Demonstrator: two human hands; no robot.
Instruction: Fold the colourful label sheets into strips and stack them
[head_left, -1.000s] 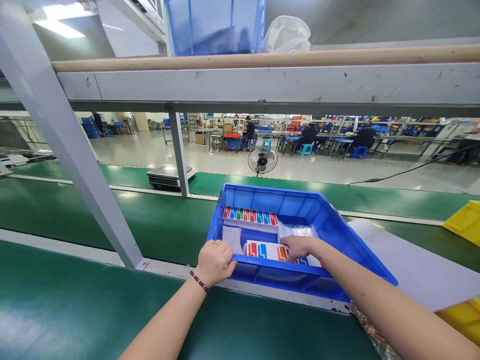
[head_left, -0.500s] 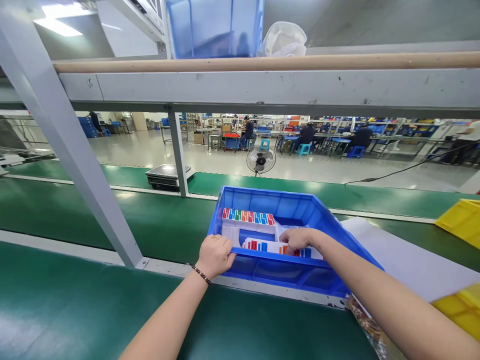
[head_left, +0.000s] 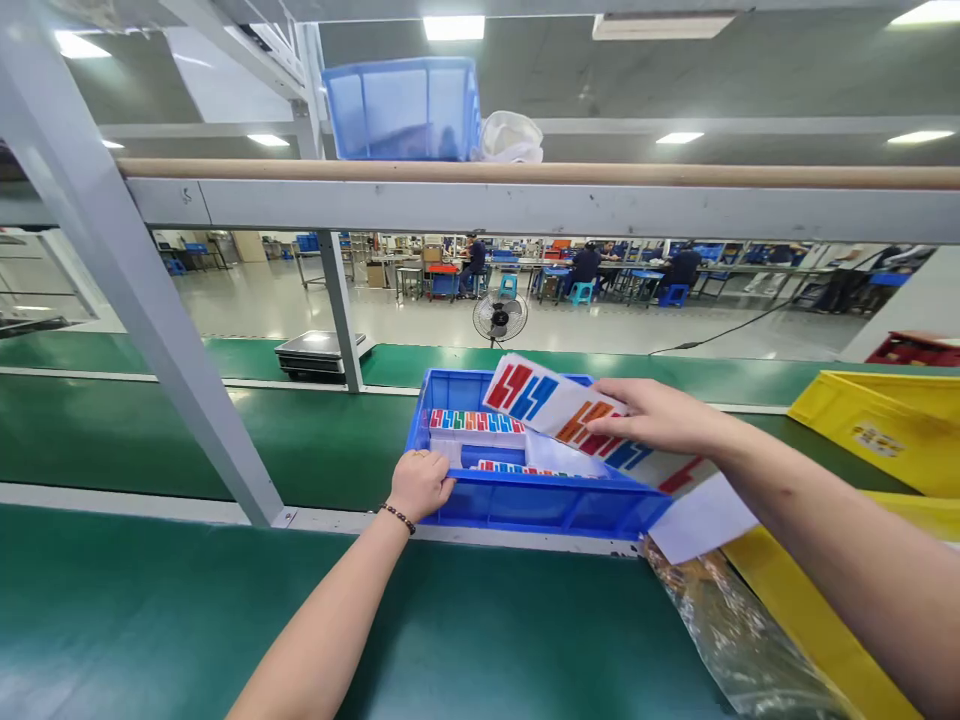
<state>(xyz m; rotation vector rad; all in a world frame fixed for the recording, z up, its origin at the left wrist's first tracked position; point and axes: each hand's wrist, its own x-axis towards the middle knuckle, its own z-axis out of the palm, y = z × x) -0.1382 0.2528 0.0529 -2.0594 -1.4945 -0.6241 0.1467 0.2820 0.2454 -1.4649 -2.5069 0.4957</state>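
Observation:
A blue plastic bin (head_left: 517,505) sits on the white rail between the green belts. My left hand (head_left: 420,484), with a beaded bracelet at the wrist, is closed over its front left rim. Above the bin's right side, my right hand (head_left: 649,415) grips a long white printed card (head_left: 551,398) with red, blue and orange slanted shapes. The card is tilted, its left end higher; whether it is one sheet or several I cannot tell. Inside the bin lie a back stack of similar cards (head_left: 476,422) and a front stack (head_left: 517,468), partly hidden by the front wall.
Yellow bins (head_left: 885,425) stand at the right, near a white sheet (head_left: 701,520) and a clear plastic bag (head_left: 739,630). A metal post (head_left: 180,300) rises at left. A scale (head_left: 319,350) and a fan (head_left: 500,318) are beyond. Overhead runs a shelf beam (head_left: 525,208).
My right hand has come up out of the bin with the printed card, which now slants above it. My left hand stays on the rim. The view has tilted upward.

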